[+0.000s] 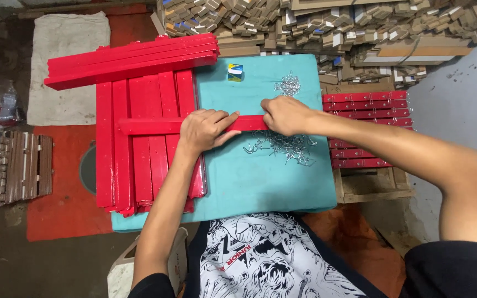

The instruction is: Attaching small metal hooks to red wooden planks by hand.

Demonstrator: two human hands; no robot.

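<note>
Head view: red wooden strip [155, 126] lies crosswise over stack of red strips [139, 165], right end on teal-covered table [260, 182]. Left hand [205, 129] pressed flat on strip, fingers extended, steadying it. Right hand [284, 115] pinched closed at strip end, likely on small hook; cannot tell. Metal hooks [282, 146] piled just beside, within reach. Finished hooked strips [365, 129] stacked right.

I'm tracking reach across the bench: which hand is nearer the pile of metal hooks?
Right. The right hand rests on the red strip just above the hooks, nearly touching them. The left hand is further left on the strip.
</note>
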